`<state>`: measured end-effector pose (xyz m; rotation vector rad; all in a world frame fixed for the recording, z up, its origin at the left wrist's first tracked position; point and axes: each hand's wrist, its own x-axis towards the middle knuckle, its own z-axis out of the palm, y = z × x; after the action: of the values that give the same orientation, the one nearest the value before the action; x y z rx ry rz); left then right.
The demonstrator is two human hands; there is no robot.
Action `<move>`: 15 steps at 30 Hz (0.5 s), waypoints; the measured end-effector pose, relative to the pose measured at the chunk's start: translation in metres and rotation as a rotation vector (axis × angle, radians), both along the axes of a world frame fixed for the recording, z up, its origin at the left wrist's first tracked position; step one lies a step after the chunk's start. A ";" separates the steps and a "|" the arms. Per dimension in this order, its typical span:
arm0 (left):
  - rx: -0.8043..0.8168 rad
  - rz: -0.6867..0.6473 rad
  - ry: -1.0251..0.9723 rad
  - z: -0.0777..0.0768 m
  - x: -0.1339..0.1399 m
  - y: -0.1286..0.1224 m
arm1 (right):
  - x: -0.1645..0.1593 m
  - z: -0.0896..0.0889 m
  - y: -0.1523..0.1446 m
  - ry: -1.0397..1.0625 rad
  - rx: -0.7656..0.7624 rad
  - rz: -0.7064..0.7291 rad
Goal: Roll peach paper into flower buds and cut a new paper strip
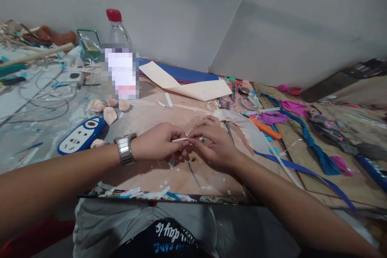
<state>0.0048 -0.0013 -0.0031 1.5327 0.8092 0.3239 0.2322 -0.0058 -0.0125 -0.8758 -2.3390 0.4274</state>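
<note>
Above the middle of the worktable, my left hand (159, 140) is closed, pinching a thin pale strip (179, 140) between thumb and fingers. My right hand (216, 143) meets it from the other side, its thumb and fingertips pressed together at the strip's end. The fingertips of both hands touch or nearly touch, and part of the strip is hidden by them. Whether the strip is paper or another material I cannot tell. A folded cream sheet (187, 88) lies beyond the hands. Tweezers or a similar dark tool (229, 131) lie partly behind my right hand.
A blue-and-white power strip (80, 136) and several crumpled pale pink pieces (109, 115) lie left. Behind them stands a red-capped bottle (119, 34). An orange cutter (265, 127), blue ribbon (314, 177) and teal fabric strip (302, 129) lie right. Scraps line the front edge.
</note>
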 end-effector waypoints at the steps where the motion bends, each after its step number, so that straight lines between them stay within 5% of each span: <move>1: -0.070 0.005 -0.013 0.000 0.000 0.000 | 0.001 0.000 0.000 0.000 0.018 0.003; 7: -0.399 -0.005 -0.164 0.000 -0.001 0.006 | 0.002 0.007 0.001 -0.014 0.120 0.069; 15: -0.446 0.038 -0.222 -0.001 -0.002 0.008 | 0.004 0.009 0.003 -0.049 0.175 0.067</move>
<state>0.0028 0.0071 -0.0043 1.0448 0.6804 0.3112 0.2361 -0.0029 -0.0037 -0.7340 -2.4133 0.2268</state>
